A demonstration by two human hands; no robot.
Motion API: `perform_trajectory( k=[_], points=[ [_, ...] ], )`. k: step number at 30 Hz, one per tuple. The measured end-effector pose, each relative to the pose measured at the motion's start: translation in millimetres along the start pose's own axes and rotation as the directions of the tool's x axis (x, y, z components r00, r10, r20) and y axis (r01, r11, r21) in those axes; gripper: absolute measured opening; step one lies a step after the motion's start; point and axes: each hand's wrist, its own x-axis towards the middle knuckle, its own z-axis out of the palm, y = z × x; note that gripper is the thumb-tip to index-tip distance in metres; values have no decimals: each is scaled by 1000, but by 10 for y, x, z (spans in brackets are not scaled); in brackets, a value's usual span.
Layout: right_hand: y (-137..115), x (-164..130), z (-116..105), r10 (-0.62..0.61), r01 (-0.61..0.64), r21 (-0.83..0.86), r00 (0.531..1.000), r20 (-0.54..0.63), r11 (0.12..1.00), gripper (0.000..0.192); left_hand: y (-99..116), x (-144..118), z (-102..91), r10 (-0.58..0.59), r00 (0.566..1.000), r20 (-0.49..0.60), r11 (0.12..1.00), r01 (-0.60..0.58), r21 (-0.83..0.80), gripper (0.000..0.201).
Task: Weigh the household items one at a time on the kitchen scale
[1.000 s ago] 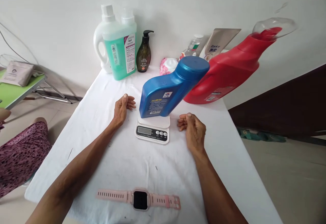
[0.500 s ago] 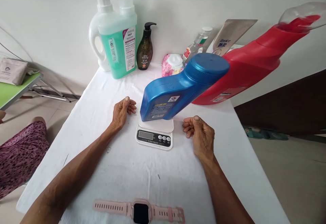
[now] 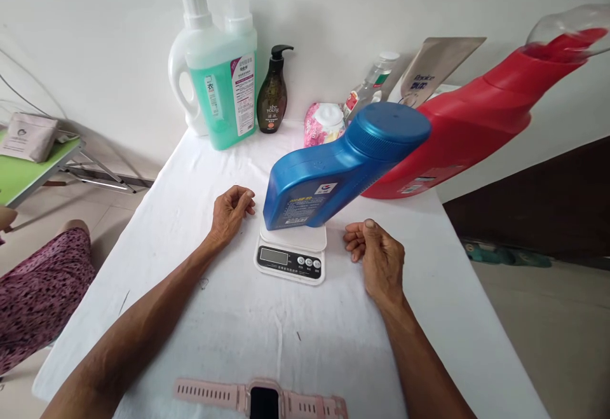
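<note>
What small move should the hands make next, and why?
Probably keep both hands off and read the scale: the blue bottle stands on it, with the left hand and right hand resting on the cloth beside it, touching neither.

I see a blue bottle (image 3: 333, 174) w/ blue cap on a white scale (image 3: 291, 254) w/ black panel, all on a white cloth (image 3: 229, 317). Behind: red jug (image 3: 457, 133), green-filled bottle (image 3: 223, 82) w/ white cap, dark brown pump bottle (image 3: 272, 95), pink packet (image 3: 320, 123). Near me a pink watch (image 3: 260, 398) w/ black face; at left, purple fabric w/ black speckle (image 3: 40, 298) & a green table (image 3: 28, 168).
</note>
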Motion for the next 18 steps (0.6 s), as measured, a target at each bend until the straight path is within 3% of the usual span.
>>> perform_trajectory(
  k=[5,13,18],
  points=[
    [29,12,-1,11,-11,-5,1000,0,1000,64,-8,14,6,-22,1000,-20,998,23,66,25],
    [38,13,-19,12,-12,-26,1000,6,1000,67,22,-10,4,-46,999,-7,991,47,123,40],
    [13,15,-8,18,-18,-42,1000,7,999,67,6,-5,4,-26,1000,-3,992,26,120,32]
  ],
)
